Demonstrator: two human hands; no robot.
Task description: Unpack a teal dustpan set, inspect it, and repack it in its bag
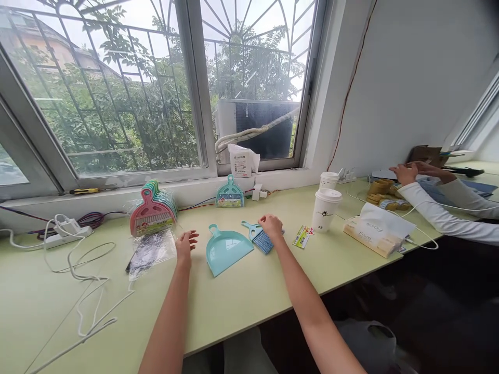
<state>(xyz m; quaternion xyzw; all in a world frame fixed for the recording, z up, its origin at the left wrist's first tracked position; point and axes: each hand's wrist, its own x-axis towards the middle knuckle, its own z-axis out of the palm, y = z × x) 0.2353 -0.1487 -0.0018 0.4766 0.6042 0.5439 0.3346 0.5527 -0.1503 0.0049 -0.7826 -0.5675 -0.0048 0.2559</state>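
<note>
A light-blue dustpan lies face up on the table, its handle loop pointing away from me. My left hand hovers to its left, fingers loosely bent and apart, holding nothing. To the pan's right is a small matching hand brush with blue bristles. My right hand is closed at the brush's upper right edge, covering part of it; the fingertips are partly hidden. A green and yellow label card rests to the right of that hand. Clear plastic wrapping lies left of my left hand.
Several packaged dustpan sets stand at the left, another set by the sill. White cables and a power strip spread leftward. Paper cups and a tissue pack are at right. Another person's hands work farther right.
</note>
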